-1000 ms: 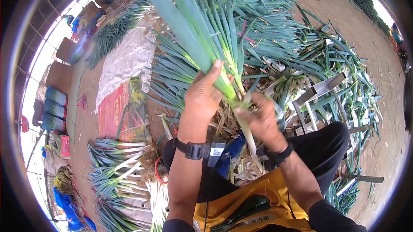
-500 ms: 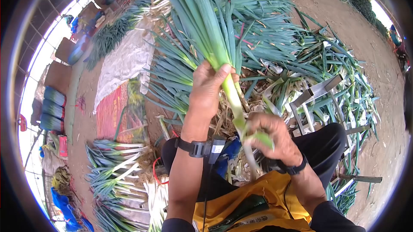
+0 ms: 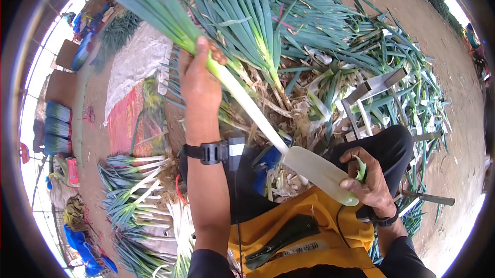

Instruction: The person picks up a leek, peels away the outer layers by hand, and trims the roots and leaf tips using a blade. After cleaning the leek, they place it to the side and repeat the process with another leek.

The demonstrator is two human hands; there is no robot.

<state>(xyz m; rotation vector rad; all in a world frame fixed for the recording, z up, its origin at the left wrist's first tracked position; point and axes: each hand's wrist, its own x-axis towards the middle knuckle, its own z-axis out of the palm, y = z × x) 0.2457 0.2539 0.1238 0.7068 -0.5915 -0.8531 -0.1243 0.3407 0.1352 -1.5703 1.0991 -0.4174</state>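
Observation:
My left hand [image 3: 200, 79] is wrapped round a large green onion [image 3: 250, 105] where its green leaves meet the white stalk. The leaves point to the upper left and the white stalk slants down to the right. A pale, wide peeled outer layer [image 3: 319, 174] stretches from the stalk's lower end to my right hand [image 3: 368, 182]. My right fingers are closed on its green-tipped end, and a curled green scrap shows between thumb and forefinger. Below the stalk, dry peelings [image 3: 286, 185] lie between my legs.
Whole green onions [image 3: 234, 15] are heaped ahead. A metal frame [image 3: 374, 87] stands among leaf scraps on the right. At the lower left, trimmed green onions [image 3: 136, 195] lie in a row near a red and yellow sack [image 3: 126, 121]. Bundles [image 3: 58, 128] stand by the left fence.
My left hand has moved left and up with the green onion, which now tilts left. My right hand has moved right and down, drawing the outer layer away along the now bare white stalk.

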